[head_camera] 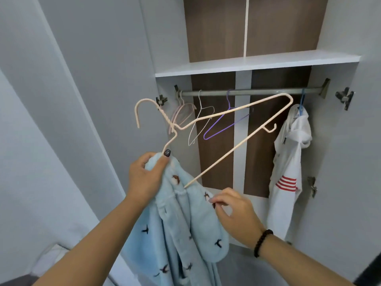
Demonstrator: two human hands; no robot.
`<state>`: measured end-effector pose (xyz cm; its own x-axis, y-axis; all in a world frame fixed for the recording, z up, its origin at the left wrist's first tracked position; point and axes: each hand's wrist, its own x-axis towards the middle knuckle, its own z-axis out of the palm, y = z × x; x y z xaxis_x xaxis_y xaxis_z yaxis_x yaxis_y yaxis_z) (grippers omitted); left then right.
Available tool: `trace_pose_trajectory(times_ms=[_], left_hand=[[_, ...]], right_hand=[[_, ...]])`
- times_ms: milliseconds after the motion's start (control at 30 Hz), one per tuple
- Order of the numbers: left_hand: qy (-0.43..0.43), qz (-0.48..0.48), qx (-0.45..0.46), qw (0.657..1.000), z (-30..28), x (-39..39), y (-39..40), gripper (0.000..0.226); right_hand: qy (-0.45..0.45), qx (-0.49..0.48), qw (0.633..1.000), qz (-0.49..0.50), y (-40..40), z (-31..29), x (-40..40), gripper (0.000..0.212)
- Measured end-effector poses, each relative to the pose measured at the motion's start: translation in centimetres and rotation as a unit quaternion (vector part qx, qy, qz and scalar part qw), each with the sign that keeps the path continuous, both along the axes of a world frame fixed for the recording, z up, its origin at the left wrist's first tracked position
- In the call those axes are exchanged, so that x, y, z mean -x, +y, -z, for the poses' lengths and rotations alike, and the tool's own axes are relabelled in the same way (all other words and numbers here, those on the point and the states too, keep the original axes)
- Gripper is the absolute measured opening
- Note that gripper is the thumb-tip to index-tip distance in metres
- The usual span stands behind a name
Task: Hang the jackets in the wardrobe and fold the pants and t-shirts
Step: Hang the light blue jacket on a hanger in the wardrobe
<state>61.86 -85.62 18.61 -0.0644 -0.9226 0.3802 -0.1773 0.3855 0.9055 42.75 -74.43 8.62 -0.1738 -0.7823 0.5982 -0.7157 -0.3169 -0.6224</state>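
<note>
Rail (pixel 257 92) is bare between purple hanger (pixel 223 123) and hung white jacket (pixel 288 162); left hand (pixel 144 178) grips blue fleece jacket (pixel 177 234) with cream hanger (pixel 216 118), right hand (pixel 235 215) pinches its collar.

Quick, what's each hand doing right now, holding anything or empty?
Left hand: grips the blue fleece jacket at its collar, over one end of the beige hanger.
Right hand: pinches the jacket's front edge.

Bare forearms, one bracelet, dark nails

Both forearms are bare, no sleeves showing. The right hand (pixel 235 215) has a black beaded bracelet (pixel 262 242) round its wrist; the left hand (pixel 144 178) has a dark, glittery-polished thumbnail (pixel 167 152).
</note>
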Motion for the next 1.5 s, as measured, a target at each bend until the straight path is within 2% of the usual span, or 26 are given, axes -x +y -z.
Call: trace_pose_trajectory(times_ms=[100, 233, 300, 400, 433, 467, 567, 667, 767, 900, 967, 1033, 1100, 1233, 1333, 1433, 1500], left_hand=[[0.017, 0.033, 0.007, 0.999, -1.1, 0.9, 1.9, 0.022], [0.018, 0.068, 0.018, 0.997, -1.8, 2.1, 3.6, 0.019], [0.019, 0.082, 0.016, 0.996, -1.7, 2.4, 3.9, 0.020], [0.048, 0.094, -0.014, 0.994, -1.6, 2.3, 3.9, 0.025], [0.059, 0.098, -0.025, 0.993, -1.5, 2.2, 3.9, 0.029], [0.064, 0.099, -0.029, 0.993, -1.4, 2.1, 3.8, 0.031], [0.040, 0.083, -0.017, 0.996, -1.0, 1.7, 3.3, 0.029], [0.007, 0.060, -0.007, 0.998, -0.7, 0.2, 1.9, 0.025], [-0.049, 0.055, 0.010, 0.997, 0.3, -2.0, 1.2, 0.024], [-0.089, 0.035, 0.015, 0.995, 2.2, -4.1, 0.8, 0.029], [-0.114, 0.032, 0.030, 0.993, 2.5, -4.9, 0.4, 0.033], [-0.163, 0.052, 0.058, 0.984, 2.5, -5.4, 0.3, 0.040], [-0.210, 0.078, 0.095, 0.970, 2.5, -5.8, 0.6, 0.036], [-0.226, 0.099, 0.141, 0.959, 3.1, -6.9, 0.1, 0.031], [-0.266, 0.128, 0.171, 0.940, 3.6, -7.4, 0.0, 0.042], [-0.321, 0.115, 0.179, 0.923, 4.4, -7.1, 0.4, 0.032], [-0.331, 0.083, 0.176, 0.923, 4.7, -6.5, 0.8, 0.029]], right_hand=[[-0.022, -0.158, 0.982, -0.099, -1.2, 1.7, -1.5, 0.041], [-0.070, -0.189, 0.974, -0.102, -2.7, 2.3, -2.7, 0.062], [-0.071, -0.214, 0.970, -0.090, -3.0, 2.4, -2.2, 0.055], [-0.030, -0.245, 0.968, -0.051, -3.0, 3.2, -0.4, 0.010], [-0.052, -0.253, 0.965, -0.040, -2.8, 3.4, 0.1, 0.008], [-0.087, -0.256, 0.962, -0.027, -2.6, 3.7, 0.7, 0.014], [-0.147, -0.250, 0.957, -0.014, -2.2, 3.6, 2.2, 0.009], [-0.057, -0.196, 0.979, -0.013, -1.2, 2.4, 4.3, 0.011], [0.026, -0.084, 0.993, 0.073, -0.3, 0.8, 6.6, 0.018], [0.066, -0.079, 0.985, 0.135, 0.0, 0.0, 8.5, 0.025], [0.048, -0.106, 0.980, 0.163, 0.4, -0.3, 9.2, 0.024], [-0.010, -0.114, 0.970, 0.215, 0.9, -0.7, 10.0, 0.017], [-0.071, -0.126, 0.954, 0.262, 1.7, -1.2, 10.9, 0.015], [-0.160, -0.155, 0.942, 0.252, 2.5, -2.6, 12.0, 0.016], [-0.156, -0.153, 0.945, 0.243, 2.3, -4.4, 11.5, 0.012], [-0.133, -0.151, 0.948, 0.245, 1.9, -6.1, 10.9, 0.011], [-0.111, -0.149, 0.951, 0.249, 1.6, -6.7, 10.5, 0.010]])
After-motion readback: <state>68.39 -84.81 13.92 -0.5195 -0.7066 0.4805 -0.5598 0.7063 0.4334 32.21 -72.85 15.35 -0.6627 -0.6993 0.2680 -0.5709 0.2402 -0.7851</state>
